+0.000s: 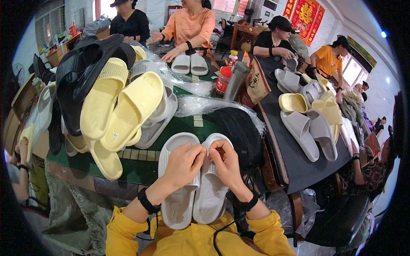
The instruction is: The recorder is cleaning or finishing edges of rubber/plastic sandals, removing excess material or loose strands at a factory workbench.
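Observation:
A pair of light grey slide slippers lies side by side in front of me, the left slipper [176, 209] and the right slipper [209, 204] touching along their inner edges. The near ends reach over the table edge toward my lap. Over the left slipper's ribbed strap, my left hand [184, 164] is closed with thumb and forefinger pinched. My right hand [224, 165] makes a similar pinch above the right slipper's strap, close to the left one. Whatever sits between the fingertips is too small or hidden to make out.
Yellow slippers [132, 111] and black slippers [68, 81] are piled at the left. Clear plastic bags [200, 106], a black cap-like cloth item [235, 136], a metal flask [237, 81] and a red-lidded jar [223, 80] stand beyond. More slippers [301, 132] cover the right table. Several people sit around.

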Demonstrator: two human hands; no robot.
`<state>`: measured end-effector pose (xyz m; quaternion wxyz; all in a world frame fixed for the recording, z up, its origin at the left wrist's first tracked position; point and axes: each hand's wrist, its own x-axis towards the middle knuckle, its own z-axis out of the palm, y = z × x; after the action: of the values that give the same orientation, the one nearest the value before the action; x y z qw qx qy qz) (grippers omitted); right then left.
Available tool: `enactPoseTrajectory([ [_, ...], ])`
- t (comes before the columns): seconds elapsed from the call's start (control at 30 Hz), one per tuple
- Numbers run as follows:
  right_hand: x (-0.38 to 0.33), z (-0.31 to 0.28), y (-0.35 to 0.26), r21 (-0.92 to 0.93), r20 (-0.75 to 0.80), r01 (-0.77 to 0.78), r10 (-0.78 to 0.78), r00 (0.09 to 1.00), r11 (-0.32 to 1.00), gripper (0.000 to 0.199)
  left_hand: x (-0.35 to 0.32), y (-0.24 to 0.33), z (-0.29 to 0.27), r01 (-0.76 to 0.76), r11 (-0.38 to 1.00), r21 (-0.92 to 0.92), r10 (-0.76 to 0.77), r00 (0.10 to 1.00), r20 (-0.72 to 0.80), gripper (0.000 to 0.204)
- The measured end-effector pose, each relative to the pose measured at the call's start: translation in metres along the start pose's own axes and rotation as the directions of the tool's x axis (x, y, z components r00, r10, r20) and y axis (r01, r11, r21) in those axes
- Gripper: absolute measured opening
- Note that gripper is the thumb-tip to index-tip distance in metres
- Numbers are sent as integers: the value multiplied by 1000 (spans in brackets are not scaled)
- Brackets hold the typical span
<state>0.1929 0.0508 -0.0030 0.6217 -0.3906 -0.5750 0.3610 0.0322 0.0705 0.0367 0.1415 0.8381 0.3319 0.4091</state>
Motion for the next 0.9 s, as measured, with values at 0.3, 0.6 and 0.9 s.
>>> enactPoseTrajectory([
  [0.3, 0, -1, 5, 75, 9, -10, 9, 1000, 997, 5, 2, -4, 1, -18, 1000, -25, 18, 1000, 4, 6],
  [0.6, 1, -1, 7, 1, 9, 11, -11, 1000, 1000, 4, 4, -7, 1, -3, 997, -76, 5, 1000, 19, 5],
  [0.9, 1, 4, 11, -97, -42, 119, -123, 991, 988, 6, 6, -7, 4, -14, 993, -115, 11, 1000, -27, 6],
])
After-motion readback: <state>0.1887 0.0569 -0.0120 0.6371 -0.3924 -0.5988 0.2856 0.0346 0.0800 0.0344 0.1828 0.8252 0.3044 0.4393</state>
